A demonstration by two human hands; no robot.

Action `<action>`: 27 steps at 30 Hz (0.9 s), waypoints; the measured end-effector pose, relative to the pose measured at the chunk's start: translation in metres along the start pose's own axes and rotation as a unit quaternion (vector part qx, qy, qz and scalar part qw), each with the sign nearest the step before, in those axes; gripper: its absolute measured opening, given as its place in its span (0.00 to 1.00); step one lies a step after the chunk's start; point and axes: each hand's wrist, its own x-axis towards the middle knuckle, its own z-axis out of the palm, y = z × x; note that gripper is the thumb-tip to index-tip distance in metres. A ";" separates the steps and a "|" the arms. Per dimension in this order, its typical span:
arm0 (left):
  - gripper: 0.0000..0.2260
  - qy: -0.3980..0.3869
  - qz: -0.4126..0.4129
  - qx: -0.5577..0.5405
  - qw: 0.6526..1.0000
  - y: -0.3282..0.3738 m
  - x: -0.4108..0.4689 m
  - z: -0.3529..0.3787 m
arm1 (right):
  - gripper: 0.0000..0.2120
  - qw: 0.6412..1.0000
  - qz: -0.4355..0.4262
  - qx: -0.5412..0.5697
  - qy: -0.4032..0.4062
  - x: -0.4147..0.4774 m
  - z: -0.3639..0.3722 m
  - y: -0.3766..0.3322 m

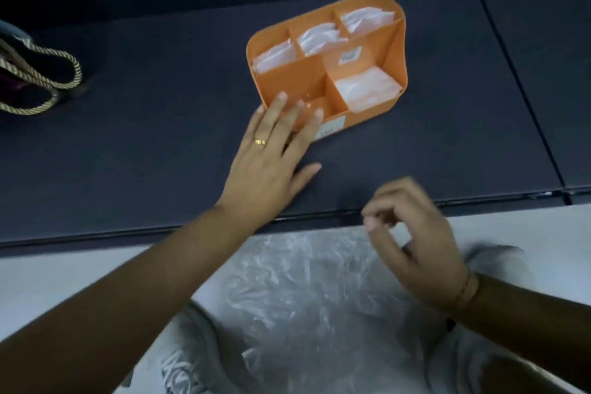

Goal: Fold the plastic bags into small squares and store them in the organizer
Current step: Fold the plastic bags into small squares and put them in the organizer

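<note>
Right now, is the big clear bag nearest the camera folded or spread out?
Spread out: the clear bag lies as one wide, crinkled sheet, with no square folds visible.

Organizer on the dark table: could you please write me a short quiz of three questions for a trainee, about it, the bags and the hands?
1. True or false: the left hand rests on the far right corner of the orange organizer.
2. Where is the unfolded plastic bag? A) in the organizer B) on the person's lap, near the right hand C) in the left hand
3. How many compartments visibly hold folded bags?
Key: 1 false, it touches the near left corner. 2 B. 3 four: three in the back row, one at the front right.
</note>
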 end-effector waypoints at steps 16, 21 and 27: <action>0.35 -0.180 -0.015 0.054 0.982 -0.064 0.092 0.018 | 0.10 0.887 -0.132 -0.117 -0.426 -0.063 0.087 0.069; 0.35 -0.177 -0.023 0.049 0.983 -0.065 0.098 0.021 | 0.26 0.916 -0.120 -0.070 -0.375 -0.077 0.083 0.041; 0.35 -0.185 -0.031 0.040 0.981 -0.065 0.101 0.021 | 0.21 0.855 -0.175 -0.236 -0.428 -0.094 0.092 0.036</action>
